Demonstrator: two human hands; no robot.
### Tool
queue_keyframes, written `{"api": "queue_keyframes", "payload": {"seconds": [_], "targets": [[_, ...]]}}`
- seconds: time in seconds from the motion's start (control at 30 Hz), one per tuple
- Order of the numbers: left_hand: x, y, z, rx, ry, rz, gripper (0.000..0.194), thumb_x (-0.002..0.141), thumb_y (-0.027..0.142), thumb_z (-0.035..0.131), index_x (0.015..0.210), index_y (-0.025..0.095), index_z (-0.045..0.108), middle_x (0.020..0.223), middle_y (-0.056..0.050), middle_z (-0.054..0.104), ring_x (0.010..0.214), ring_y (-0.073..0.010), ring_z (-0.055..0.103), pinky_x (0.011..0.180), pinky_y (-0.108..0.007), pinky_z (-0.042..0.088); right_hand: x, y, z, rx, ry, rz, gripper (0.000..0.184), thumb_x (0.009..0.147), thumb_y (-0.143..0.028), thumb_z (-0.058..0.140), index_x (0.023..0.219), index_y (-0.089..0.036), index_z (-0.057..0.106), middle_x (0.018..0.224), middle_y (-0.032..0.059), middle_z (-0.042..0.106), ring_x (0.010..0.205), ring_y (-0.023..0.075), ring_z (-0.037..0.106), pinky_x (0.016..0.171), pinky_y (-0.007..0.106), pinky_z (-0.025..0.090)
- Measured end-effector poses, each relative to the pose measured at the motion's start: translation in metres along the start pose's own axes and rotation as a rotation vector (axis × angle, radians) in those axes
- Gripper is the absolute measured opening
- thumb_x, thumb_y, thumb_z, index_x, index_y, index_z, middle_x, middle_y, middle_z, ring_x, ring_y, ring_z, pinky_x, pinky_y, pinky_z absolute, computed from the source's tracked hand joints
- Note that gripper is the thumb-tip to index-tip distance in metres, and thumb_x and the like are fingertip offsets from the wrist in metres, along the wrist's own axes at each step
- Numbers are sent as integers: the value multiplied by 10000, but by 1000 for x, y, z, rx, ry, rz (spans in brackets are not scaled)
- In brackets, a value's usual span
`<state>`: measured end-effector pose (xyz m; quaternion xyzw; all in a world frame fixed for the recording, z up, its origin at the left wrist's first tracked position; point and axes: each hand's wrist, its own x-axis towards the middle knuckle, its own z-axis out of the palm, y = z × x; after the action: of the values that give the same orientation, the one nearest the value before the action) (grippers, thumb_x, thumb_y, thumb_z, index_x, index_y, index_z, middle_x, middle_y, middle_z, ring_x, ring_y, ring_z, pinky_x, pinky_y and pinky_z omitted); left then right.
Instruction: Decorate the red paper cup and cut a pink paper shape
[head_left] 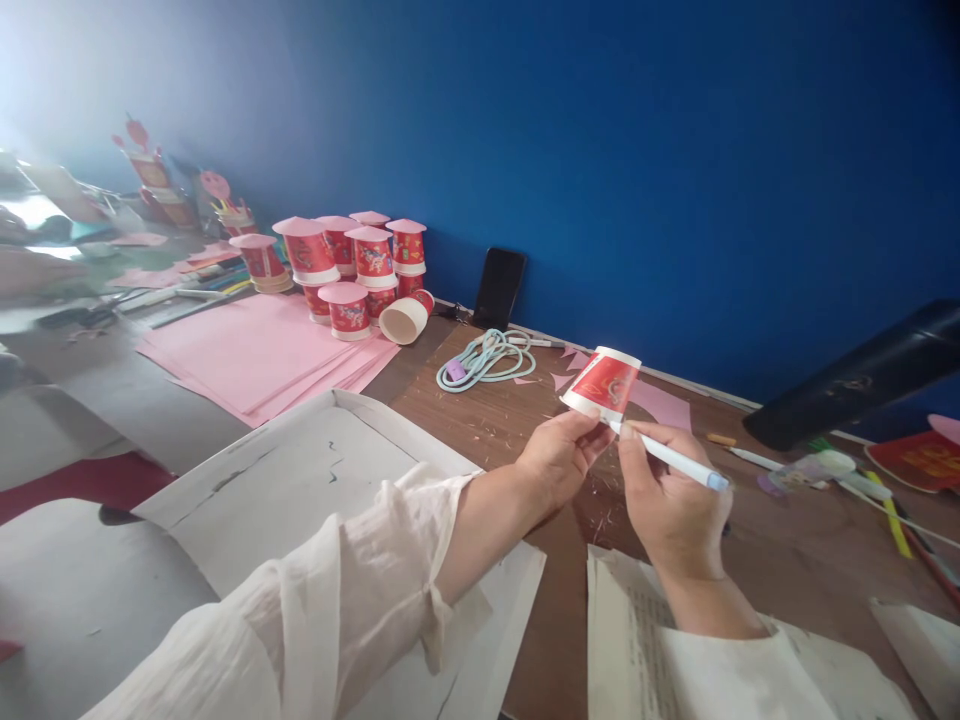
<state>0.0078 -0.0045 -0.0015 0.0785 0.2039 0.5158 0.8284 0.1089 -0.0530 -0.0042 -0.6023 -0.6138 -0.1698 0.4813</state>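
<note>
Nearest, a loose white sleeve covers each forearm. Between and below them, a large white sheet (300, 470) with dark marks spreads at the left, and printed papers (622, 630) lie partly under the right forearm.

Just beyond, the left hand (559, 462) is nearly closed, thumb and fingers pinching the lower rim of the red cup (602, 385). The cup is upside down, slightly tilted, its wide rim low and its narrow white base up, held above the brown counter (427, 400). The right hand (675, 505) is closed around the white pen (675, 457), which slants with its light blue end toward the right and its other end at the cup's rim; whether it touches is too small to tell.

To the right on the counter lie assorted pens (896, 515), and a pink paper piece (664, 403) lies just behind the cup. Left of the cup, a light blue cable (487, 372) is coiled, with a purple clip on it.

Farther left are stacked pink sheets (255, 345); behind and partly on them stand red cups with pink tops (307, 255), beside an open cup on its side (405, 320). A black phone (499, 288) and a dark tube (862, 375) lean near the blue wall (637, 170).
</note>
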Motion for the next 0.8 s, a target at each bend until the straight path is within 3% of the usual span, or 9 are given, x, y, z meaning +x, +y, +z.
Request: {"api": "queue_keyframes", "payload": {"seconds": [0.8], "targets": [[-5, 3, 3, -45, -15, -47, 71, 817, 49, 623, 833, 57, 692, 838, -94, 698, 746, -125, 672, 811, -236, 557, -1, 2, 0, 9, 101, -41, 212, 897, -320, 627, 975, -138, 701, 879, 99, 739, 757, 193, 696, 685, 289, 532]]}}
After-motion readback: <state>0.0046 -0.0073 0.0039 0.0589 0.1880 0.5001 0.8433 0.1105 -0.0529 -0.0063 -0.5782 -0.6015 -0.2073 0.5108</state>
